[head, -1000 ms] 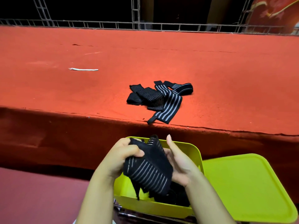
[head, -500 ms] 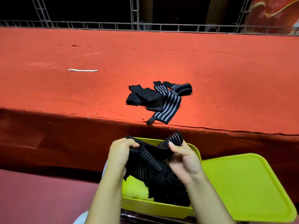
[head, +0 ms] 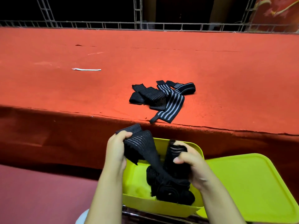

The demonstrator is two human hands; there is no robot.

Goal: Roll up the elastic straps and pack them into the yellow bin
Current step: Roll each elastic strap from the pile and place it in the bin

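Both hands grip ribbed black strap (head: 142, 147), over glossy yellow bin (head: 161, 206)

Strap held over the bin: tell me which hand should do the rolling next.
Right, probably. The right hand already grips a bunched end of the strap above the yellow bin, so it can likely wind there while the left hand holds the flat stretch and feeds it.
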